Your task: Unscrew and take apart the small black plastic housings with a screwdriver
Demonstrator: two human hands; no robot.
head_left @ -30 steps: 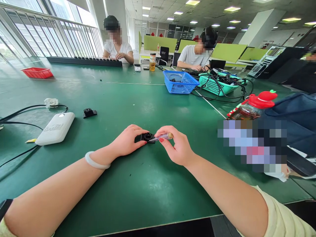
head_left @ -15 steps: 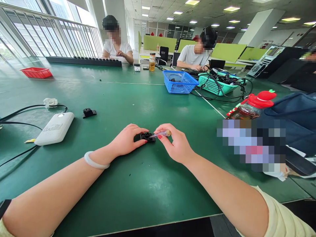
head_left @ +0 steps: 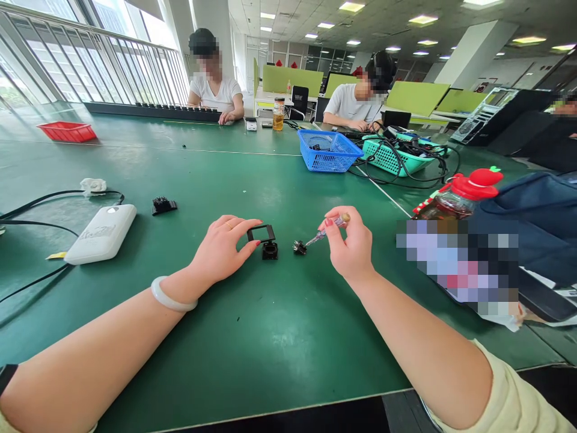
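Note:
My left hand (head_left: pixel 229 246) grips a black plastic housing (head_left: pixel 269 250) by its side, thumb and index finger at its edge. The housing has a thin rectangular frame at the back and a squarish block with a round recess in front. In my right hand (head_left: pixel 354 243) is a slim screwdriver (head_left: pixel 322 233) with a translucent purplish handle. Its tip reaches down to a small black part (head_left: pixel 299 247) lying on the green table, just right of the housing. Farther left on the table sits another small black assembly (head_left: pixel 163 205).
A white power bank (head_left: pixel 101 234) with black cables lies at left. Beyond are a red tray (head_left: pixel 67 132), a blue basket (head_left: pixel 329 150) and a green basket (head_left: pixel 396 157) of cables. At right stand a red-capped bottle (head_left: pixel 469 192) and a dark bag (head_left: pixel 536 222). Two people sit across the table.
The small black part now lies apart, to the right of the housing. My right hand has moved right and slightly up with the screwdriver. My left hand has shifted slightly left and up.

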